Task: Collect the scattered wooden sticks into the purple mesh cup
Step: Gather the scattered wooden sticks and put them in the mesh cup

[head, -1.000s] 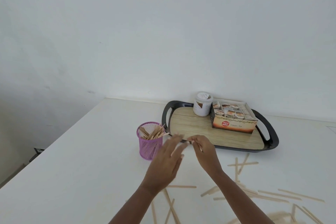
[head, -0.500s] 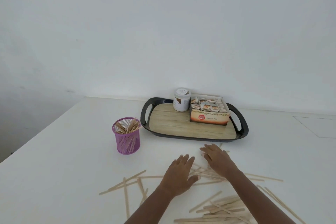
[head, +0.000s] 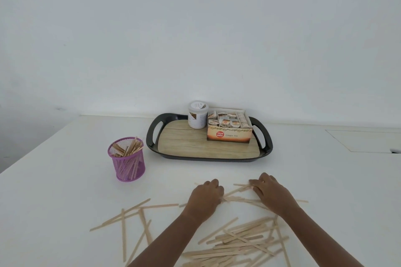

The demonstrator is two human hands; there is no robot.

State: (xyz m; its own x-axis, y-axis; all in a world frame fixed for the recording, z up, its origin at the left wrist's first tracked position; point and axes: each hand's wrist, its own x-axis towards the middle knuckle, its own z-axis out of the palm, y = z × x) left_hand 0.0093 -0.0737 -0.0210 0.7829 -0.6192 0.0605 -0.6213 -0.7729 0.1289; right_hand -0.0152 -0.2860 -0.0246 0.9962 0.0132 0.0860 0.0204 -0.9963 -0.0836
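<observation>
The purple mesh cup [head: 128, 161] stands on the white table left of centre, with several wooden sticks upright in it. Many more wooden sticks [head: 240, 239] lie scattered across the near table. My left hand [head: 206, 196] is knuckles-up with its fingers curled down onto a small bunch of sticks [head: 240, 199]. My right hand [head: 271, 193] curls its fingers over the other end of that bunch, its fingertips on a stick near the far side. The sticks run between the two hands.
A black tray [head: 265, 141] with a wood-pattern base sits behind the hands. It carries a white jar [head: 197, 115] and an open box of ginger tea [head: 229, 130]. Loose sticks [head: 132, 217] also lie at the near left. The table's left edge slants close by the cup.
Both hands came down from beside the cup to the table. They now curl onto a bunch of sticks in front of the tray. The camera tilted down, showing more sticks.
</observation>
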